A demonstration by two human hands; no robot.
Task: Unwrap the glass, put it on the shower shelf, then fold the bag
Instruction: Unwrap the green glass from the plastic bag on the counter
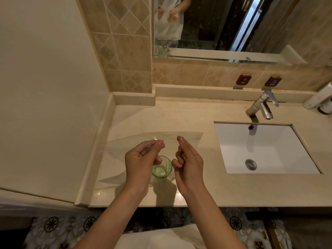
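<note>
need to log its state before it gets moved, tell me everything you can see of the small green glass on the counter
The small green-tinted glass tumbler is see-through, with swirled ribs down its wall and a round open mouth facing up. It stands upright on the beige stone counter, left of the white basin, and looks empty. It sits between the two hands, low beside the left hand's fingers; whether they touch it is unclear.
</note>
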